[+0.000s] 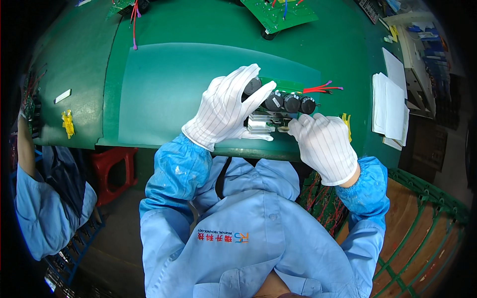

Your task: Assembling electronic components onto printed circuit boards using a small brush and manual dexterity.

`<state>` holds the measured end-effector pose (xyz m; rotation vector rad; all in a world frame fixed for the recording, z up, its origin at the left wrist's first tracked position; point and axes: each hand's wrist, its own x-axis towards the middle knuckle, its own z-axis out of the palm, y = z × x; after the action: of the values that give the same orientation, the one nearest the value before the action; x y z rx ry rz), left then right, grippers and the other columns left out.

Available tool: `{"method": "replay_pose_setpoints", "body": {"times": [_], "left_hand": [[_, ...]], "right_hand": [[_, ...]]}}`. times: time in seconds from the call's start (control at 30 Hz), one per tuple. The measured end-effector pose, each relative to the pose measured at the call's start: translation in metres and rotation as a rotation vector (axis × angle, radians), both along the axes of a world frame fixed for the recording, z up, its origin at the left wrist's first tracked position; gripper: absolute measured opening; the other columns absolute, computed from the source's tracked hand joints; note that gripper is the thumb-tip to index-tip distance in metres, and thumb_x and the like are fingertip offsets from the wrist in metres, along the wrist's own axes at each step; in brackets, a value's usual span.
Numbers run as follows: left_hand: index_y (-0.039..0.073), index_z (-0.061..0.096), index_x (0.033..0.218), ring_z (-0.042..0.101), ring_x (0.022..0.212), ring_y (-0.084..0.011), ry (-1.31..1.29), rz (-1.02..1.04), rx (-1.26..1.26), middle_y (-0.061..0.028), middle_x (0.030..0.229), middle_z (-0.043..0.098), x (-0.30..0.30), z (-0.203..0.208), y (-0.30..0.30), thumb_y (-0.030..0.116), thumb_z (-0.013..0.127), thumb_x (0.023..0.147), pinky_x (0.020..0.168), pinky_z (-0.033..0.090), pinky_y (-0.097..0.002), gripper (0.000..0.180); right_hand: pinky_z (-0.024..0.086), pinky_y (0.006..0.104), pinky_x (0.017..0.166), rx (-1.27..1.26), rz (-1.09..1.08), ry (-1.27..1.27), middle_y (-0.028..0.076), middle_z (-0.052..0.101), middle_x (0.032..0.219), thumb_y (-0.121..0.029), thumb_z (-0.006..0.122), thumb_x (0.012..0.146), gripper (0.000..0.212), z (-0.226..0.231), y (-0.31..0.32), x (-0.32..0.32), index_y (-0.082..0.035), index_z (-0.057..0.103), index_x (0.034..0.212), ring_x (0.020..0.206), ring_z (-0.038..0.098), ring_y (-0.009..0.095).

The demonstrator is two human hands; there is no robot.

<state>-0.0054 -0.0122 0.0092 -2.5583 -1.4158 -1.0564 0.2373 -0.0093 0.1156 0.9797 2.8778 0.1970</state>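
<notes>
Both my hands wear white striped gloves. My left hand (221, 107) spans the left end of a green circuit board (285, 86) and grips it, fingers over the far side and thumb along the near edge. Black cylindrical capacitors (291, 103) stand in a row on the board, and red wires (318, 90) stick out at its right. A silver finned heat sink (259, 123) lies along the near side. At the heat sink's right end, my right hand (324, 144) has its fingers pinched together; what they hold is hidden.
A green mat (164, 99) covers the bench. Another circuit board (278, 15) lies at the far edge, white papers (389, 104) at the right, and yellow pieces (68, 124) at the left. A co-worker's arm (27, 149) and a red stool (112, 174) are at the left.
</notes>
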Motion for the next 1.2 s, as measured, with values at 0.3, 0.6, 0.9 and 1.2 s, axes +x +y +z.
{"method": "replay_pose_setpoints", "body": {"times": [0.3, 0.6, 0.9, 1.2], "left_hand": [[0.023, 0.060, 0.147, 0.060, 0.128, -0.0344, 0.010, 0.005, -0.030, -0.0181, 0.146, 0.054, 0.000, 0.005, -0.001, 0.074, 0.077, 0.069, 0.099, 0.049, -0.0461, 0.095], [0.022, 0.062, 0.145, 0.058, 0.131, -0.0349, 0.017, 0.002, -0.045, -0.0185, 0.146, 0.054, 0.001, 0.007, 0.000, 0.068, 0.081, 0.068, 0.102, 0.048, -0.0463, 0.092], [0.025, 0.060, 0.147, 0.058, 0.132, -0.0337, 0.012, -0.016, -0.109, -0.0175, 0.147, 0.054, 0.001, 0.009, 0.000, 0.057, 0.086, 0.066, 0.103, 0.049, -0.0460, 0.091], [0.019, 0.060, 0.146, 0.059, 0.127, -0.0368, -0.069, 0.066, -0.056, -0.0216, 0.143, 0.056, 0.008, 0.009, 0.004, 0.071, 0.082, 0.066, 0.101, 0.049, -0.0457, 0.098]], "right_hand": [[0.046, 0.0349, 0.050, 0.054, -0.195, -0.038, 0.003, 0.056, 0.074, -0.016, 0.068, 0.092, 0.030, 0.005, -0.026, 0.005, -0.011, 0.068, 0.121, 0.061, 0.061, 0.017], [0.040, 0.0343, 0.046, 0.102, -0.137, -0.094, 0.002, 0.051, 0.070, -0.011, 0.061, 0.084, 0.030, -0.005, -0.029, 0.001, -0.007, 0.071, 0.112, 0.057, 0.054, 0.016], [0.043, 0.0362, 0.047, 0.007, -0.120, -0.163, 0.003, 0.054, 0.071, -0.012, 0.063, 0.086, 0.032, 0.007, -0.027, -0.007, -0.008, 0.073, 0.117, 0.056, 0.058, 0.019], [0.044, 0.0391, 0.048, -0.284, -0.047, -0.128, 0.004, 0.057, 0.066, -0.019, 0.066, 0.089, 0.007, -0.017, -0.081, 0.000, -0.014, 0.066, 0.083, 0.056, 0.062, 0.023]]}}
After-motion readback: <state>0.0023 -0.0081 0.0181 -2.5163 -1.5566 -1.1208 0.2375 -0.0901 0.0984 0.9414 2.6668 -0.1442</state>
